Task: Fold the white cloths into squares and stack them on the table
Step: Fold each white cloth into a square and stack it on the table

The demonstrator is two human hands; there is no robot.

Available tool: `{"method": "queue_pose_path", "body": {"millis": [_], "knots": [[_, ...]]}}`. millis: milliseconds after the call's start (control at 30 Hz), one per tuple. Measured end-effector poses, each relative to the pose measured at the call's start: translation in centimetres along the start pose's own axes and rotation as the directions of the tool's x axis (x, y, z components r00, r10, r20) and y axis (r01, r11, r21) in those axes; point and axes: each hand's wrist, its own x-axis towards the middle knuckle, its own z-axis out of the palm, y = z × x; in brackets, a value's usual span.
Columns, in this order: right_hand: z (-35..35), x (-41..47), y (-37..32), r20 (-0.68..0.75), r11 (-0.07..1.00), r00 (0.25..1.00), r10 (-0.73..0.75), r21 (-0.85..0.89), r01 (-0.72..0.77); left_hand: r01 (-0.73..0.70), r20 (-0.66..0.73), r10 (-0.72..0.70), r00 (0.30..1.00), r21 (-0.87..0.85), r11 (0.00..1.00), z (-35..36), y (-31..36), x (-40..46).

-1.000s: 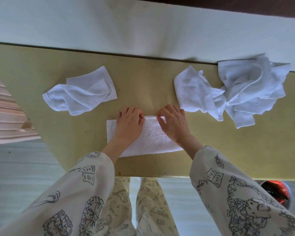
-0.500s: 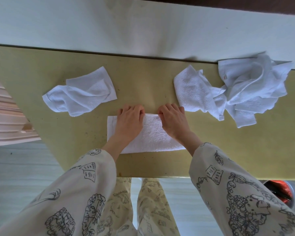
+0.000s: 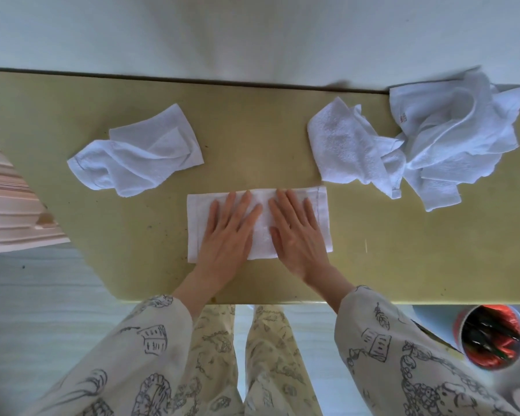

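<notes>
Down by my right side, below the edge of the bench (image 3: 403, 241), stands one round bin (image 3: 491, 336) with a red liner, and dark and red stuff sits inside it; I cannot tell what that stuff is. One cloth in the heap (image 3: 454, 136) at the far right of the bench has a small red tag (image 3: 403, 117) with marks on it, but they are too tiny for me to read. I count one folded cloth (image 3: 260, 223) in front of me, lying flat as a long white strip near the front edge of the bench. My left hand (image 3: 227, 232) lies flat on the left half of it, fingers straight and a little spread, holding nothing. My right hand (image 3: 297, 232) lies flat on the right half the same way, fingers straight, pressing down. The two hands sit side by side, close but with a bit of cloth showing between them. One more loose cloth (image 3: 135, 154) lies crumpled on the far left of the bench, well apart from the strip. The heap on the right looks like two or three cloths tangled up, and I cannot tell just how many. Its near corner is just beside the top right corner of my folded strip. My sleeves (image 3: 382, 340) are cream with little drawings on them.
</notes>
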Motion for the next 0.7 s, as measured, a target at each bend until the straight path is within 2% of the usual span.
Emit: {"method": "queue_pose_path", "body": {"millis": [67, 267, 367, 467, 533, 600, 667, 700], "knots": [[0.2, -0.1, 0.8, 0.005, 1.000, 1.000, 0.009, -0.029, -0.009, 0.012, 0.014, -0.013, 1.000, 0.023, 1.000, 0.2, -1.2, 0.2], [0.8, -0.2, 2.2, -0.072, 0.982, 0.997, 0.028, -0.184, -0.041, 0.037, -0.090, -0.027, 0.996, 0.114, 0.993, 0.1, -3.3, -0.1], [1.0, 0.0, 2.3, -0.062, 0.976, 0.998, 0.032, -0.211, -0.045, 0.034, -0.077, -0.025, 0.997, 0.131, 0.991, 0.4, -3.5, 0.1], [0.7, 0.1, 2.2, -0.029, 0.978, 0.999, 0.034, -0.203, -0.039, 0.027, -0.031, -0.024, 0.999, 0.102, 0.994, 0.1, -3.7, 0.1], [0.3, 0.1, 1.9, -0.013, 0.983, 0.999, 0.047, -0.179, -0.049, 0.105, -0.056, -0.102, 0.993, 0.039, 0.994, -0.3, -3.5, -0.4], [-0.2, 0.3, 1.2, -0.032, 0.982, 0.998, 0.062, -0.177, -0.067, 0.326, -0.131, -0.328, 0.935, -0.040, 0.945, -1.0, -3.2, -1.5], [-0.5, 0.4, 0.1, -0.046, 0.981, 0.998, 0.034, -0.191, -0.042, 0.598, -0.194, -0.616, 0.763, -0.147, 0.788, -2.0, -2.7, -2.7], [-0.4, 0.6, -0.6, -0.044, 0.981, 0.999, 0.000, -0.192, -0.008, 0.702, -0.153, -0.733, 0.663, -0.211, 0.680, -2.6, -2.5, -3.3]]}}
